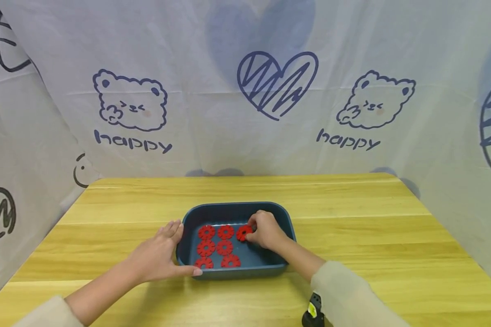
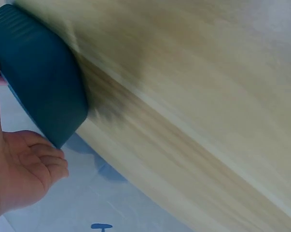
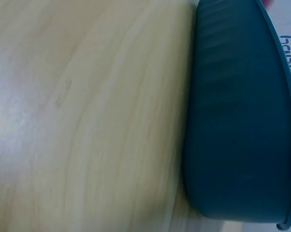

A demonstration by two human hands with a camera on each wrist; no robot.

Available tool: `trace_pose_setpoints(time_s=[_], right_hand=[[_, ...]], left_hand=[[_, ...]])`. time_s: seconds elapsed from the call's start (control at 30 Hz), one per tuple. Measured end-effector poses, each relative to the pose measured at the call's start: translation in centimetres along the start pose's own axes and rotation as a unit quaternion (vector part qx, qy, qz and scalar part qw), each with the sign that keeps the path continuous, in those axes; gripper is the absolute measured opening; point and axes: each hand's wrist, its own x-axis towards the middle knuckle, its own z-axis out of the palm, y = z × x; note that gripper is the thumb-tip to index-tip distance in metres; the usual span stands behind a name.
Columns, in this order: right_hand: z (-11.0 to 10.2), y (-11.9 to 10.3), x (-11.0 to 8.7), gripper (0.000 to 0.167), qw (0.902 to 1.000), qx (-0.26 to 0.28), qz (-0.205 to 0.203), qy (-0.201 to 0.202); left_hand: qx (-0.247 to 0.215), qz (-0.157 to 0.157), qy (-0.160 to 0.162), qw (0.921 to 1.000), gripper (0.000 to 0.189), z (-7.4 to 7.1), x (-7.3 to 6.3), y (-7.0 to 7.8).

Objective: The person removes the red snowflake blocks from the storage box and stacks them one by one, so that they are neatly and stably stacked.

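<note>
A dark blue rectangular tray stands on the table. Inside it, several red notched discs lie flat in rows on the left side. My right hand reaches over the tray's right part and pinches a red notched disc between thumb and fingers, low inside the tray. At the left end, my left hand spreads along the rim, its thumb lying by the front edge. The left wrist view shows its relaxed fingers at the tray's outer corner. In the right wrist view only the tray's outer wall shows, the hand hidden.
The wooden table extends around the tray. A small black object with a yellow patch is by the right sleeve near the front. Behind the table hangs a white cloth with bear and heart drawings.
</note>
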Motion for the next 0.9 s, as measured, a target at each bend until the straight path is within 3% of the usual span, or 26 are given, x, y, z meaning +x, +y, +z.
trace_pose_setpoints(time_s=[0.13, 0.4, 0.9], right_hand=[[-0.6, 0.3, -0.3, 0.022, 0.9997, 0.015, -0.016, 0.015], [-1.9, 1.2, -1.2, 0.023, 0.9915, 0.016, -0.112, 0.064], [-3.1, 2.1, -2.5, 0.027, 0.9742, 0.05, -0.171, 0.138]], left_hand=[[0.004, -0.001, -0.008, 1.0, 0.112, -0.3, 0.1, 0.2], [0.004, -0.004, -0.017, 0.9998, 0.112, -0.4, 0.2, 0.2], [0.007, -0.002, -0.016, 0.9999, 0.112, -0.3, 0.1, 0.0]])
